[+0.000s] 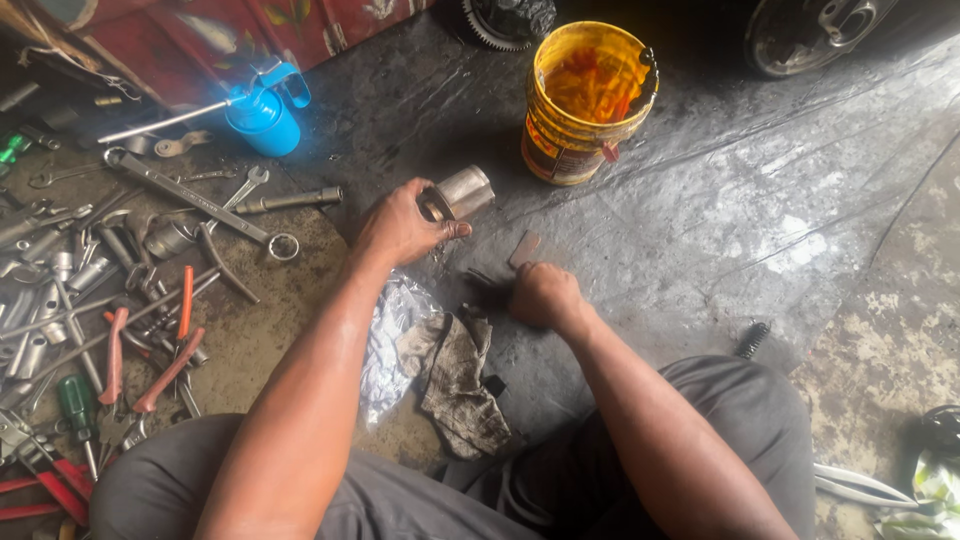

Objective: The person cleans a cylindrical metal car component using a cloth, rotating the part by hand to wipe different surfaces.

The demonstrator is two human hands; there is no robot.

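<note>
- We saw the left hand (400, 225) at the centre of the frame, closed around a metal cylinder (462, 192); the cylinder was lifted off the dark floor sheet (700, 230), tilted up and to the right
- The right hand (543, 296) was curled into a loose fist just right of centre, resting on the sheet; whether it held anything, we could not tell
- A dirty rag (455, 370) lay below the hands; a yellow bucket (588, 100) stood at upper centre; a blue oil can (265, 115) and scattered wrenches (200, 200) lay at the left

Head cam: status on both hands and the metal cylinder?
Left hand grips metal cylinder, raised off floor. Right hand fisted on black mat, beside dirty rag. Yellow bucket beyond, apart.
</note>
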